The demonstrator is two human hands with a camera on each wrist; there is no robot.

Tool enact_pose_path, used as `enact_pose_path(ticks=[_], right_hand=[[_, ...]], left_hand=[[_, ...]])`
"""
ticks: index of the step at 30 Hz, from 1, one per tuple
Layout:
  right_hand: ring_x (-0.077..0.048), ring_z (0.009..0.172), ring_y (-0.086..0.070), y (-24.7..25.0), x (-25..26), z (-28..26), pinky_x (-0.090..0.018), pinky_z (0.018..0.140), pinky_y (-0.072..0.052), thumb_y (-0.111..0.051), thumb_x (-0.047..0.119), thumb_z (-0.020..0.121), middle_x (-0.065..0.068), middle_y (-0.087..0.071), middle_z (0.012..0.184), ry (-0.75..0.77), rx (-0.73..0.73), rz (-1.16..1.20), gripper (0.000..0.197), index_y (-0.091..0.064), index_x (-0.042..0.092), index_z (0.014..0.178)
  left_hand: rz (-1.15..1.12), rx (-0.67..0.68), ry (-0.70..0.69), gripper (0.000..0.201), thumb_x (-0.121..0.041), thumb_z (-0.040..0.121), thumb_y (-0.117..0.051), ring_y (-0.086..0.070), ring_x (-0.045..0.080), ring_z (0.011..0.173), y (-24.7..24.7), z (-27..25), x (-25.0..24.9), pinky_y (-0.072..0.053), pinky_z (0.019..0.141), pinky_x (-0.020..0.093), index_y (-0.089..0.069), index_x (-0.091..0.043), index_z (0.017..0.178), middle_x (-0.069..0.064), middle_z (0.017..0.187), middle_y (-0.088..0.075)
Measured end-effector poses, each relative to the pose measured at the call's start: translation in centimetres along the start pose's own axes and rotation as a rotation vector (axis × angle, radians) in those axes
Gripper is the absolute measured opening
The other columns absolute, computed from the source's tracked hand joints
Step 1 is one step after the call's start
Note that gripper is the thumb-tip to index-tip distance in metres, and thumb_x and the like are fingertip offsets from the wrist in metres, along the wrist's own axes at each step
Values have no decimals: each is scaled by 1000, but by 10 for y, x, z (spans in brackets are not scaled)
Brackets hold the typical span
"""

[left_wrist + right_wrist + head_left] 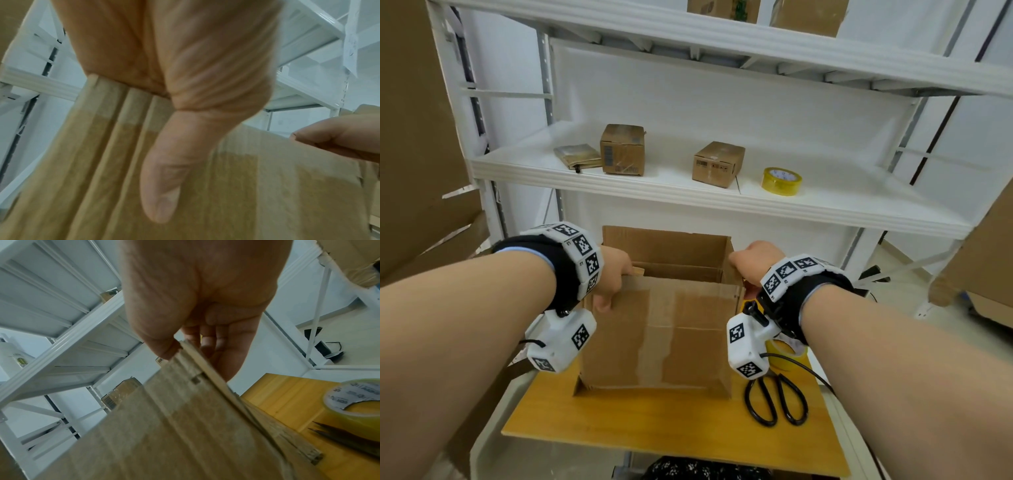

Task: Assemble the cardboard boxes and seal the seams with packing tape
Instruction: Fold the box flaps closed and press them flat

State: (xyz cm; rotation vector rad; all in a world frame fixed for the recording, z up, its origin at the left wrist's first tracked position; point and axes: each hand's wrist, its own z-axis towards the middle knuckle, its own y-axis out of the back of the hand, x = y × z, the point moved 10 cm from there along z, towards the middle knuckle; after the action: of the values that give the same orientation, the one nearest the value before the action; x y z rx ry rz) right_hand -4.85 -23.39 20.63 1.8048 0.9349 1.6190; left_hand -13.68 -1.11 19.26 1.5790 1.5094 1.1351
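Matt brown corrugated cardboard is being shown by the open box (657, 335), with smoother, slightly shinier strips (old tape, by the look) running down the wall below the grip. Just right of the right-hand grip, glossy yellowish plastic tape (358, 404) is being seen on a paper core, beside black-handled scissors (777, 401). Under the box, smooth yellow wood is being presented by the board (619, 421). Behind, white painted metal shelving (688, 192) is gleaming faintly.

Colours and patterns at the packing station.
Brown cardboard box (671, 329) on a yellow-orange wood-grain surface (619, 421); black-handled scissors (775, 401); translucent yellow tape roll (781, 181) on the white shelf (619, 181); wrist units (582, 260) white with black-and-white square markers over black bands.
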Motion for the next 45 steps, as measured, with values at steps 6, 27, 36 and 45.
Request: enact_pose_path(ticks=[6,27,36,45], right_hand=[[-38,75,-68,3,3,-4,-57,83,-57,-55,14,90,-18,-64,77,51,22,-7,15,-62,2,93],[-17,117,-60,-50,12,-35,-30,101,-42,-32,53,103,-3,-64,129,117,421,-201,56,-57,14,134],[-31,142,-33,-71,-6,-49,-45,102,-38,-52,87,67,-6,-34,152,-52,665,-128,107,-34,22,150],[-23,110,-64,-58,-12,-8,-46,101,-49,-76,73,49,1,-69,119,130,413,-234,84,-69,29,119]], left_hand=[[88,4,-12,37,-19,81,-75,-58,16,90,-2,0,-5,-46,76,26,-63,-16,116,-3,97,-61],[30,4,-36,33,-19,84,-71,-61,18,103,-12,-3,2,-48,82,27,-64,-16,116,1,110,-66],[-285,-45,-9,40,-42,79,-74,-57,17,99,-12,8,8,-44,88,32,-69,-16,109,-3,102,-65],[-520,-196,179,74,-62,86,-56,-42,27,132,-2,5,46,-32,108,40,-47,-12,140,8,145,-45]])
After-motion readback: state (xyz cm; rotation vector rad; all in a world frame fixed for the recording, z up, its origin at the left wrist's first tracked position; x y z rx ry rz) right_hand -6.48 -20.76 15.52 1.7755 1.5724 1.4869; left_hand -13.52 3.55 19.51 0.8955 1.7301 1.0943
